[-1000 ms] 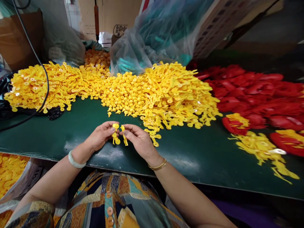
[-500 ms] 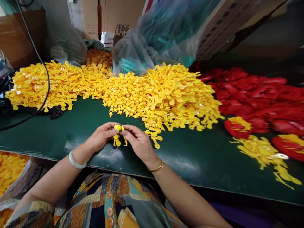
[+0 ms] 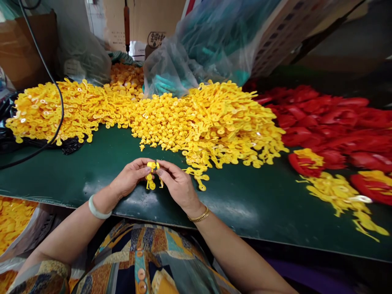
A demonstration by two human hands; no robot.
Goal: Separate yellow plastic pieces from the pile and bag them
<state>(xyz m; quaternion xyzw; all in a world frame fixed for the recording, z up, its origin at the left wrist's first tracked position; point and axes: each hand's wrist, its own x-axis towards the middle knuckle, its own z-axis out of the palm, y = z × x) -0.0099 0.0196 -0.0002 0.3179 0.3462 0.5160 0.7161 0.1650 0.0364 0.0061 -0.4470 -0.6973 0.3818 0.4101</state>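
My left hand (image 3: 132, 176) pinches a small yellow plastic toy part (image 3: 151, 175), made of a rounded block on top with a disc-ended limb hanging below. Facing it, my right hand (image 3: 177, 183) grips a thin yellow arm-like piece (image 3: 160, 175) between thumb and fingers. The two pieces are held upright close together over the green table (image 3: 116, 155); whether they touch is too small to tell. Beyond my hands lies a heap of small yellow block parts (image 3: 165, 118), and right of it a heap of long yellow limb parts (image 3: 226, 118).
Another yellow heap (image 3: 58, 108) spreads at the left, crossed by a black cable (image 3: 50, 69). Red plastic shells (image 3: 333, 122) pile up at the right, near loose yellow pieces (image 3: 339, 192). An orange-handled screwdriver (image 3: 126, 26) hangs at the back. Bags of yellow parts (image 3: 15, 220) stand low at the left.
Almost nothing differs. The right-hand piece seems to have shifted very slightly towards the left-hand part; both hands keep their grip in the same spot.
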